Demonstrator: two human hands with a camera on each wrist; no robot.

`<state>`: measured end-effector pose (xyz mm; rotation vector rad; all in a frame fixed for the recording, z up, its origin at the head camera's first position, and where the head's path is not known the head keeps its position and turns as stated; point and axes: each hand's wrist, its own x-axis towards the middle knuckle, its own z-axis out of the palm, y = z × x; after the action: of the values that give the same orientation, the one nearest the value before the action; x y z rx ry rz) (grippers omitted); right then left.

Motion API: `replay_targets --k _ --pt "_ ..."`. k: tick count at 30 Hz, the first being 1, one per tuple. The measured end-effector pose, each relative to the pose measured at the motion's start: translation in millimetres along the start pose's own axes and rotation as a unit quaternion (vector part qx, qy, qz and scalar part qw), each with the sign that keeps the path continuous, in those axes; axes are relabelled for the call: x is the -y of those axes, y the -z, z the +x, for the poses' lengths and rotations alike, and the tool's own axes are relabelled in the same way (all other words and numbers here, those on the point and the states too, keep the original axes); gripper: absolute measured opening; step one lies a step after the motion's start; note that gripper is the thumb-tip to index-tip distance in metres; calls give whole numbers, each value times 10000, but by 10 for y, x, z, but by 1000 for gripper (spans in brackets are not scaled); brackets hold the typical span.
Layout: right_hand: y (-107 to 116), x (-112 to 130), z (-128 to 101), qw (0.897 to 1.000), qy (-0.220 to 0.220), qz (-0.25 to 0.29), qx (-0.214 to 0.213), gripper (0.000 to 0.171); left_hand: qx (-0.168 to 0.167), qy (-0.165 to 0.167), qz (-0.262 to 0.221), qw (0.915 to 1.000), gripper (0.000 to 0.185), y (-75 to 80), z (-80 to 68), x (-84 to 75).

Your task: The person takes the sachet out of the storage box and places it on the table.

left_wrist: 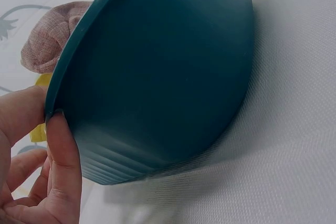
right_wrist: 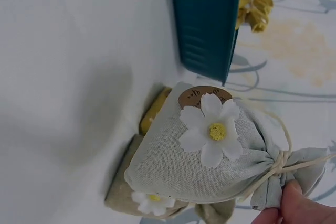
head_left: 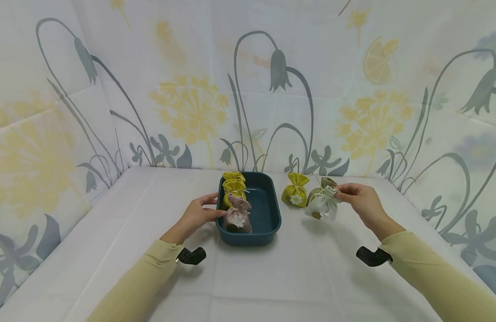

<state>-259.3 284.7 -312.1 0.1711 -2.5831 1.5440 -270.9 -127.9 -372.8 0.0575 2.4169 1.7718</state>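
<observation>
A dark teal tray [head_left: 268,223] stands mid-table and holds two yellow pouches [head_left: 233,187] and a pinkish-brown pouch [head_left: 237,218] with a white flower. My left hand [head_left: 199,213] rests against the tray's left rim, thumb and fingers touching the tray's rim [left_wrist: 58,98]. My right hand [head_left: 358,199] pinches the tied neck of a pale grey-white pouch [head_left: 322,206], which is lifted and tilted. In the right wrist view that pouch [right_wrist: 210,156] shows a white daisy and a round tag. An olive-brown pouch [head_left: 326,183] sits just behind it.
A yellow-green pouch [head_left: 295,191] with a flower stands right of the tray. White cloth covers the table [head_left: 248,277]. Floral fabric walls [head_left: 191,98] close the back and both sides.
</observation>
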Motion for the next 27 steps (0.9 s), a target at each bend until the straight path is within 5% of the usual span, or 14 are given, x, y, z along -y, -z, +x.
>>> replay_targets --k 27 --pt "-77 -325 105 9995 -272 -91 -155 42 -21 -5 -41 10000 74 0 3 12"
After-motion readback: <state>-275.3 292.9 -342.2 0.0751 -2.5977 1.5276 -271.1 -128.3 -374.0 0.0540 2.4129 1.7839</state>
